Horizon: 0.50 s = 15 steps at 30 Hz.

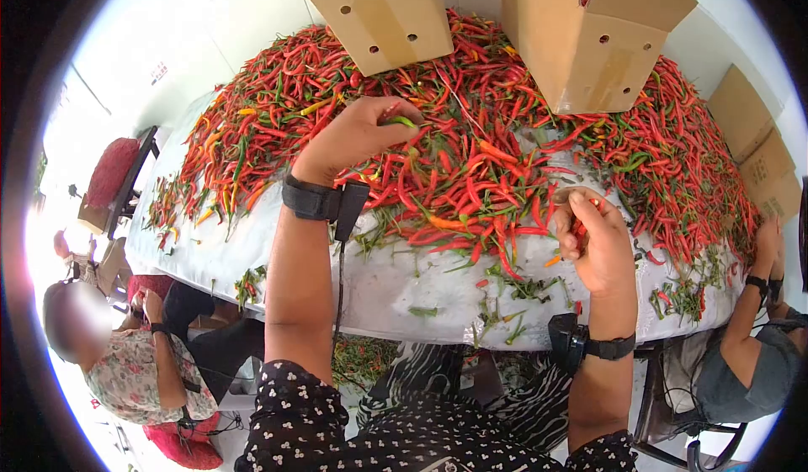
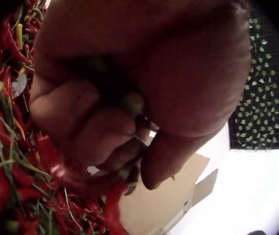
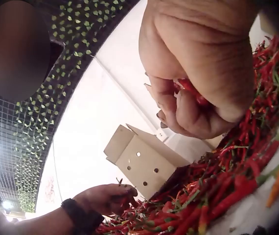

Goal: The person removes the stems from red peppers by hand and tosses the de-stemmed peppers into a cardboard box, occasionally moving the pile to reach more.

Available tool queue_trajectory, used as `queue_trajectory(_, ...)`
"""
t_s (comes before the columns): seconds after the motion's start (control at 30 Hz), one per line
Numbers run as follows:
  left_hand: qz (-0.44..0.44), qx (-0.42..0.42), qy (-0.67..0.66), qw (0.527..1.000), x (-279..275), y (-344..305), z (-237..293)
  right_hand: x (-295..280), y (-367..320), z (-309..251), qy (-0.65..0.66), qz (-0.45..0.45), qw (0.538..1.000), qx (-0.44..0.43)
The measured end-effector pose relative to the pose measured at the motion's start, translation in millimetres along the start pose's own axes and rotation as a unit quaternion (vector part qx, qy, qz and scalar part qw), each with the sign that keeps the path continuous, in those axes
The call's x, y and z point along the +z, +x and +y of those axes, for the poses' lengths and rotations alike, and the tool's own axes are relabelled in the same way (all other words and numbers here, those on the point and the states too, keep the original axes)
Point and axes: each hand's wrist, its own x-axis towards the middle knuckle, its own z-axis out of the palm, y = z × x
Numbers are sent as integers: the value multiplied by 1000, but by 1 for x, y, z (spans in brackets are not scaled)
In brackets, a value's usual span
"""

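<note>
My left hand is over the middle of a big pile of red chili peppers, its fingers curled. A green chili pepper shows between thumb and fingers. In the left wrist view, a pale green end shows inside the curled fingers. Lower and to the right, my right hand is palm up above the near edge of the pile. Its fingers are curled round red chili peppers, partly hidden by the palm, with thumb and forefinger tips close together.
Two cardboard boxes with round holes, a left box and a right box, stand on the pile. Loose stems lie on the white table cover. One person sits at left, another at right.
</note>
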Motion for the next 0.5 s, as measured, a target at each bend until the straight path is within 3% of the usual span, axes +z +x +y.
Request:
queue_trajectory(0.13, -39, 29, 61, 997, 4, 6, -13, 1, 0, 0, 2, 13, 1000, 4)
queue_trajectory(0.23, -105, -42, 82, 990, 9, 9, -15, 1, 0, 1, 2, 9, 1000, 5)
queue_trajectory(0.3, -146, -8, 233, 961, 14, 10, -14, 1, 0, 1, 3, 2, 1000, 3)
queue_trajectory(0.33, -146, -8, 233, 961, 18, 9, -18, 1, 0, 1, 0, 4, 1000, 4)
queue_trajectory(0.4, -88, 63, 362, 926, 28, 4, -23, 1, 0, 1, -3, 7, 1000, 5)
queue_trajectory(0.5, -123, 35, 390, 912, 37, 9, -19, 1, 0, 1, -11, 10, 1000, 0)
